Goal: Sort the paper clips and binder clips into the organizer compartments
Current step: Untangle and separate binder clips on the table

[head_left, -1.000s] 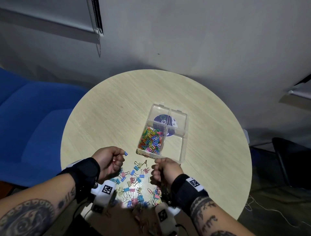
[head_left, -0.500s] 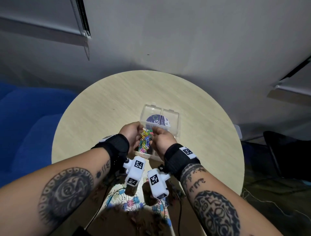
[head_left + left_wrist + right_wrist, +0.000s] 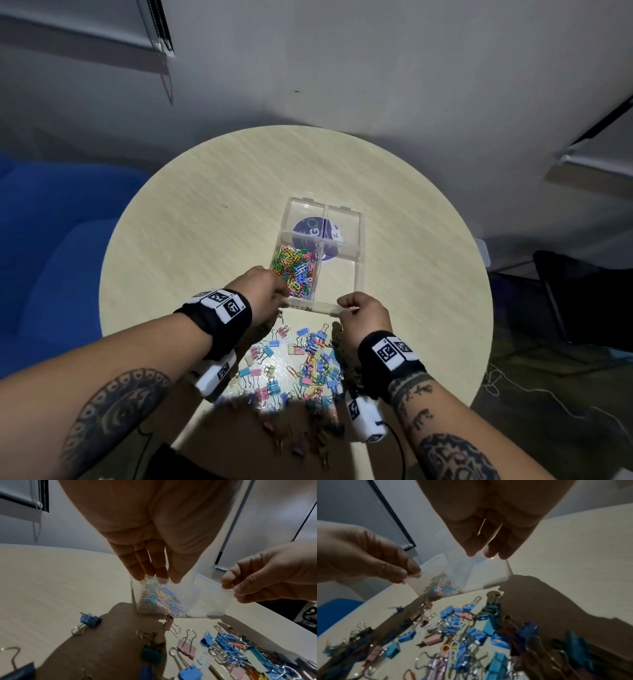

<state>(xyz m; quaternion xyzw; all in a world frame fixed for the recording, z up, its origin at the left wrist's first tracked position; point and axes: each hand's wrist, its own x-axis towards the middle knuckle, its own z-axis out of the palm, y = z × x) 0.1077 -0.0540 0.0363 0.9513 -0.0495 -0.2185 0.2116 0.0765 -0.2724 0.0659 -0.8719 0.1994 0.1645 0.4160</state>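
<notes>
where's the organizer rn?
Head view: the clear organizer sits mid-table, just beyond the binder clip pile, its near edge held by the left hand and right hand.

A round, pale wood-grain worktop [image 3: 212, 219] carries a clear plastic organizer [image 3: 358, 246] near its middle, divided into four compartments; the near-left one holds coloured paper clips [image 3: 294, 270]. Just in front of the organizer, toward the near edge, lies a loose scatter of blue, pink and green binder clips [image 3: 301, 363]
</notes>
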